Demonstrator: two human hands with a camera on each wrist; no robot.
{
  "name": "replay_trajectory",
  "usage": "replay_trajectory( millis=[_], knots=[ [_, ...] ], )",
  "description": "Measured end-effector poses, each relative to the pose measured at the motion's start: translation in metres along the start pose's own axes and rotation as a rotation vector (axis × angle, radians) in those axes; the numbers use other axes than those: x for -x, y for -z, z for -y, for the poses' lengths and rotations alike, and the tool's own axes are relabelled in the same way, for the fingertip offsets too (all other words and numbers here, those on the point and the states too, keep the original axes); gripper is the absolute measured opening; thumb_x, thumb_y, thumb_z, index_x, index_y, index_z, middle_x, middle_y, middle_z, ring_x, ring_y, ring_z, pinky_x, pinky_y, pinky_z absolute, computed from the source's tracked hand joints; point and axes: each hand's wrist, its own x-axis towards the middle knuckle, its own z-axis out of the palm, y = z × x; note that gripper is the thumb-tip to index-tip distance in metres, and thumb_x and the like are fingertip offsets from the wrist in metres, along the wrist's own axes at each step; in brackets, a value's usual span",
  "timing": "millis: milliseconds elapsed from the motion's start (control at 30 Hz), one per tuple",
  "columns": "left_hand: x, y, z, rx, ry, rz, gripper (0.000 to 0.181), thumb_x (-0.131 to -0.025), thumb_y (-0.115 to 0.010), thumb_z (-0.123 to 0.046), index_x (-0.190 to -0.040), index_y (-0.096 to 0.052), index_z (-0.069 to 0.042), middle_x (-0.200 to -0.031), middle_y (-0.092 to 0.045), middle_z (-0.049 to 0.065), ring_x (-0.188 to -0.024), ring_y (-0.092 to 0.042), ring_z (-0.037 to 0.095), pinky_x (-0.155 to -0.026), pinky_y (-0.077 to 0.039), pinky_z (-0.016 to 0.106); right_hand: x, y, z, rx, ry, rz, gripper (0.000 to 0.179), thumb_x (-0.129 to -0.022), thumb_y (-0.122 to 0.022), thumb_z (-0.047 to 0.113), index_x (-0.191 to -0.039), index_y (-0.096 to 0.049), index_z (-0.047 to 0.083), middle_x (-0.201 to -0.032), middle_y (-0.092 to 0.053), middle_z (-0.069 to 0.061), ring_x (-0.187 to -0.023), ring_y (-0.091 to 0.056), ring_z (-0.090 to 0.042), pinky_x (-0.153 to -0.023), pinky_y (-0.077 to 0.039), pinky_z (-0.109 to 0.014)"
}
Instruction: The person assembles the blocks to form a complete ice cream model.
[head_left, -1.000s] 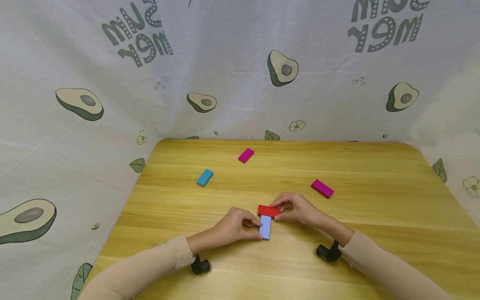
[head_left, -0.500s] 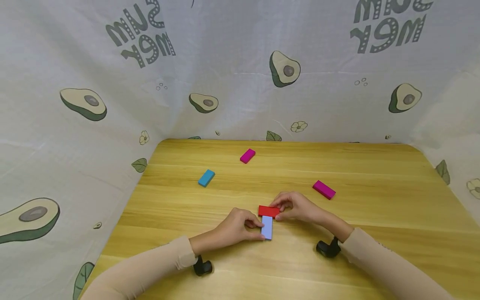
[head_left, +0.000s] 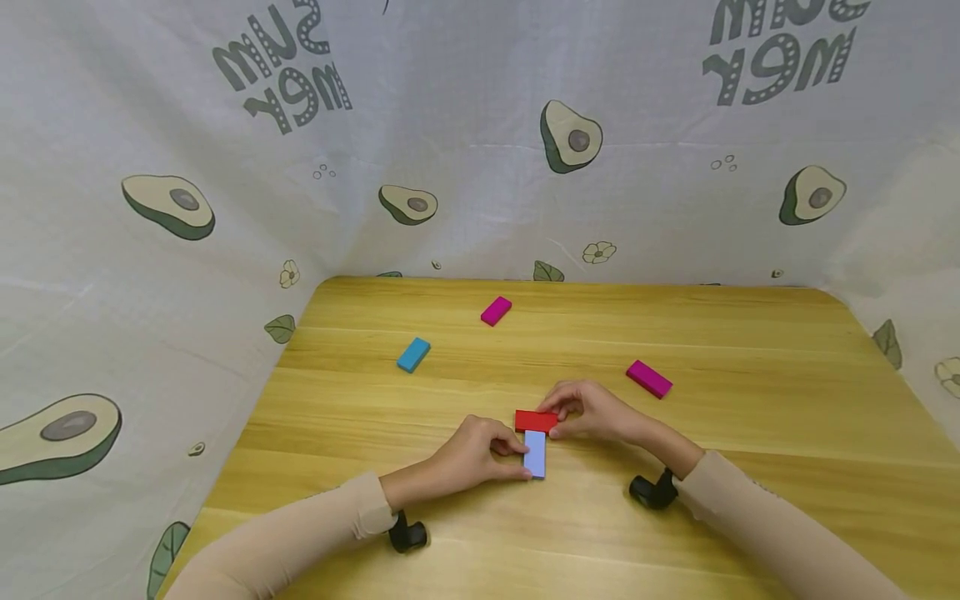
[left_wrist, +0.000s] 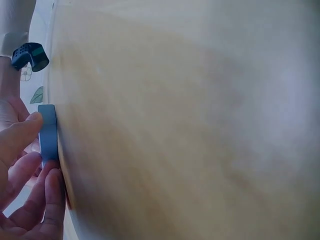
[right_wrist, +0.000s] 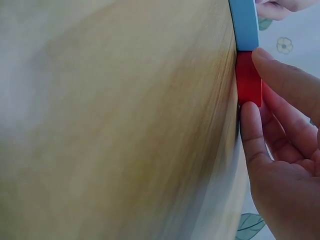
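Note:
On the wooden table, a red block [head_left: 534, 421] lies crosswise at the far end of a light blue block [head_left: 535, 456], the two forming a T. My left hand [head_left: 472, 454] pinches the light blue block between thumb and fingers from its left side. In the left wrist view the thumb and fingertips sit at opposite ends of that light blue block [left_wrist: 48, 135]. The right end of the red block is pinched by my right hand [head_left: 592, 411]. Seen from the right wrist, the red block [right_wrist: 249, 79] meets the light blue block [right_wrist: 245, 25] end to side.
A magenta block [head_left: 648, 379] lies to the right beyond the right hand. Farther back are a second magenta block [head_left: 496, 311] and a blue block [head_left: 413, 355]. A white avocado-print cloth [head_left: 480, 150] hangs behind the wooden table [head_left: 750, 375]. Black wrist devices [head_left: 408, 533] sit under both wrists.
Both hands keep their pinch on the same blocks. The red block has shifted slightly left against the light blue one; the view itself has drifted a little.

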Motion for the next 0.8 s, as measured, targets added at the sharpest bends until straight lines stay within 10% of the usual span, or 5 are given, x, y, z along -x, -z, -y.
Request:
replay_trajectory(
  millis=[800],
  knots=[
    [0.0017, 0.0053, -0.0025, -0.028, 0.002, -0.012, 0.028, -0.078, -0.088, -0.028, -0.098, -0.079, -0.010, -0.089, -0.074, -0.008, -0.077, -0.064, -0.002, -0.069, -0.052, 0.013, -0.0012, -0.0005, -0.0005, -0.013, -0.020, -0.001, 0.034, -0.080, -0.081, -0.004, -0.112, -0.069, -0.008, -0.109, -0.066, -0.015, -0.088, -0.059, -0.022, -0.079, -0.055, -0.026]
  ],
)
